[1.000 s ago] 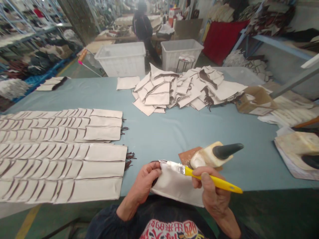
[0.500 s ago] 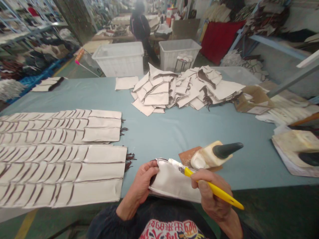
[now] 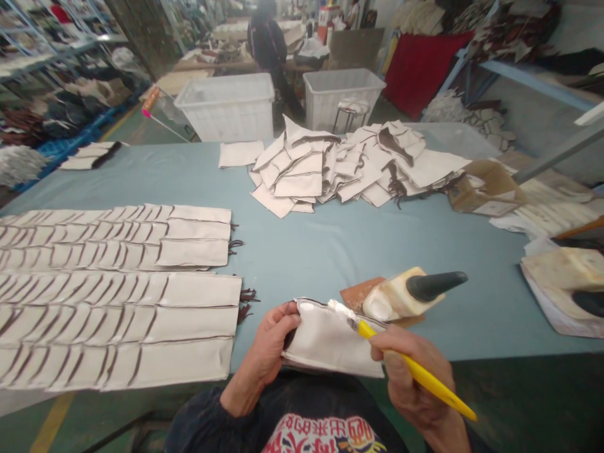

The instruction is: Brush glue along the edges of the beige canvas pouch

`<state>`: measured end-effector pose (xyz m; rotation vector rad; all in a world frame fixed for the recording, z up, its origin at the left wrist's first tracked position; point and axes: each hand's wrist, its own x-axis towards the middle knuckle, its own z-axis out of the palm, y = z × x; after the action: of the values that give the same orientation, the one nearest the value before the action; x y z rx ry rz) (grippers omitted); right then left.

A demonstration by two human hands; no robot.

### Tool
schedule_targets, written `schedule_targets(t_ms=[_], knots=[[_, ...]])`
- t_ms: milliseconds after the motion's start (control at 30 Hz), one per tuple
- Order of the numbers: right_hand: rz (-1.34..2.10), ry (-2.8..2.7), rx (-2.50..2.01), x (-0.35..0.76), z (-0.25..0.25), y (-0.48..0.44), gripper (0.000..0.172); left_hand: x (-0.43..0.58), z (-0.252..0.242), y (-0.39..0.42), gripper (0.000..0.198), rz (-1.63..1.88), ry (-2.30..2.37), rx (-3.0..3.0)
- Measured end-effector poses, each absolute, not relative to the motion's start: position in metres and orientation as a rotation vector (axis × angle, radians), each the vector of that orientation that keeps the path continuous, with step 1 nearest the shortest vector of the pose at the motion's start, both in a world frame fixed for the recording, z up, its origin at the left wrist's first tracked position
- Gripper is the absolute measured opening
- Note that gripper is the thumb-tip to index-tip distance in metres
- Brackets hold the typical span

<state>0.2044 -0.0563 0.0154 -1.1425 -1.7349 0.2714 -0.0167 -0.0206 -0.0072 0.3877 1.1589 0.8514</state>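
My left hand (image 3: 274, 343) grips the left end of a cream fabric pouch (image 3: 325, 340) with dark edging, thumb on top, at the table's front edge. In my right hand (image 3: 415, 371) is a yellow-handled brush (image 3: 419, 371). Its white-coated bristles touch the pouch's far edge, near the middle. Just beyond the pouch, a glue bottle (image 3: 396, 292) with a dark nozzle lies on its side on a brown pad (image 3: 353, 294). What lies under the pouch is hidden.
Overlapping rows of cream pieces (image 3: 198, 324) cover the table's left side. A loose heap of similar pieces (image 3: 302, 170) lies at the back, beside a cardboard box (image 3: 491, 189). White bins (image 3: 231, 107) stand beyond the table, near a person (image 3: 267, 44).
My right hand has drawn the brush to the right along the pouch's far edge. The left hand keeps its hold, and the view has shifted slightly.
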Motion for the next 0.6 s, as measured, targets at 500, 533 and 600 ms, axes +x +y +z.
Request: schedule_targets(t_ms=[500, 533, 600], knots=[[0.317, -1.775, -1.079, 0.185, 0.006, -0.051, 0.016, -0.009, -0.010, -0.022, 0.027, 0.857, 1.166, 0.498], [0.315, -1.780, -1.061, 0.181, 0.005, -0.049, 0.016, -0.008, -0.011, -0.023, 0.027, 0.858, 1.164, 0.502], [0.321, -1.792, -1.016, 0.172, 0.008, -0.046, 0.016, -0.008, -0.013, -0.023, 0.027, 0.862, 1.156, 0.513]])
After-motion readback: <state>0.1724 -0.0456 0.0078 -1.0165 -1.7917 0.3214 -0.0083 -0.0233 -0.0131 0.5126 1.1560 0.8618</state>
